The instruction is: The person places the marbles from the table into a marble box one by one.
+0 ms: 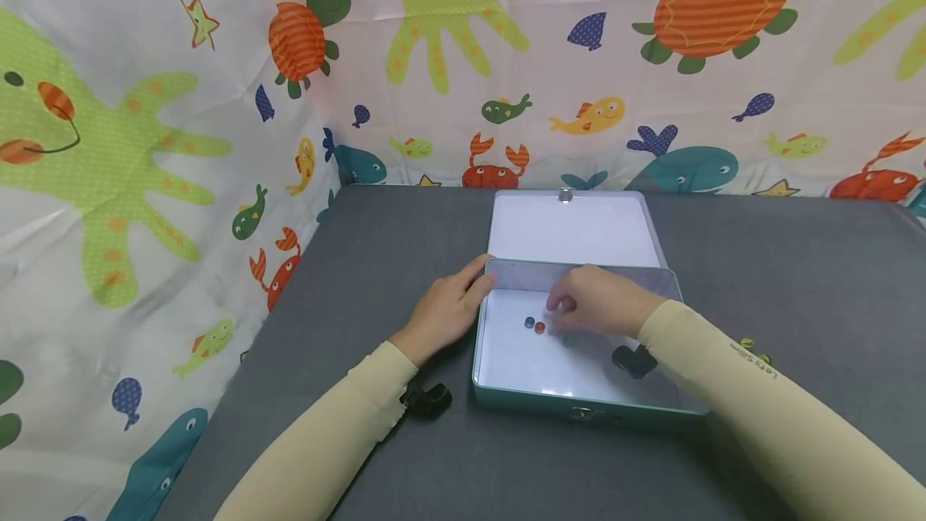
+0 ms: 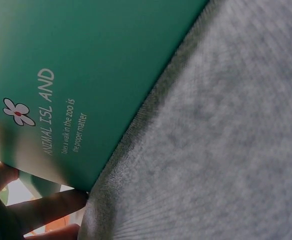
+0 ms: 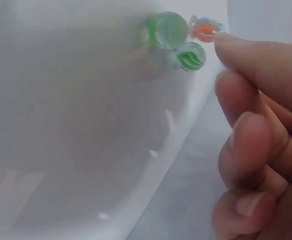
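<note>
A teal tin box (image 1: 579, 404) with a pale inside lies with its lid (image 1: 571, 223) folded back. My left hand (image 1: 443, 312) holds its far left corner, thumb by the rim; printed lettering shows on the green side wall (image 2: 136, 55) in the left wrist view. Inside the box, my right hand (image 1: 600, 300) has loosely bent fingers close over several glass marbles. A blue marble (image 1: 530, 322) and a red marble (image 1: 539, 328) lie left of it. In the right wrist view, one fingertip overlaps an orange-and-blue marble (image 3: 206, 30), beside a green marble (image 3: 169, 31) and a green-swirled marble (image 3: 191, 57).
Small yellow-green round things (image 1: 755, 350) lie on the grey tabletop (image 1: 817, 296) right of the box, partly behind the right sleeve (image 1: 731, 360). A curtain (image 1: 427, 127) printed with sea animals hangs along the back and left edges. Dark wrist cameras sit under both wrists.
</note>
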Action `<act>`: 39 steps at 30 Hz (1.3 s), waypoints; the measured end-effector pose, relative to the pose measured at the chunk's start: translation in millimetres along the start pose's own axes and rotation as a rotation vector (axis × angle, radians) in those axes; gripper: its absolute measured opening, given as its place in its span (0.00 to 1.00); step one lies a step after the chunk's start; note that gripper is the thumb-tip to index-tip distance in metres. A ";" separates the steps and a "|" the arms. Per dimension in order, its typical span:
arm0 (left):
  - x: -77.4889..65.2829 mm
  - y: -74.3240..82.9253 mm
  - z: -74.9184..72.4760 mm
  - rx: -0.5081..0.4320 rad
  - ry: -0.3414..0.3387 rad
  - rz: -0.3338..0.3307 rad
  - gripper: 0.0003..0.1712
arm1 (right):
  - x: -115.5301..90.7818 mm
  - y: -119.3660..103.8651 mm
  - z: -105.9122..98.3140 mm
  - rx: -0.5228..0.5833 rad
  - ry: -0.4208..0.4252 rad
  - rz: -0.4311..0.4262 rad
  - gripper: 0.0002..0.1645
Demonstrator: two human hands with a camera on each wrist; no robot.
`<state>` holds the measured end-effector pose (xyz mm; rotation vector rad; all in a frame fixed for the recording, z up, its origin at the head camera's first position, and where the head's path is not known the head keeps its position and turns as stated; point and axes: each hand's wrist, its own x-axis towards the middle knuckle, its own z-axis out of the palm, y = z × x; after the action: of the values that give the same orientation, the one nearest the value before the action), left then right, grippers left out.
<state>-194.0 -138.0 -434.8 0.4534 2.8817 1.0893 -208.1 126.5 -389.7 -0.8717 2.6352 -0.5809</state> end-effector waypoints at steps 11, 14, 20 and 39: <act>0.0 0.6 3.0 0.014 -0.004 -0.008 0.35 | -4.9 5.6 -6.8 0.073 0.087 -0.034 0.09; 0.4 1.3 3.9 0.013 -0.005 -0.006 0.35 | -7.1 7.3 -8.8 0.081 0.109 -0.038 0.08; -0.6 1.9 3.5 0.010 -0.010 -0.016 0.35 | -10.6 5.9 -13.0 0.104 0.134 -0.018 0.06; 0.8 -2.6 0.8 -0.012 -0.002 -0.011 0.36 | -29.1 3.5 -32.0 0.135 0.228 0.027 0.13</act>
<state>-195.3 -139.1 -437.1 0.4376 2.8708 1.1035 -200.3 156.0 -358.9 -0.7691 2.7623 -0.8878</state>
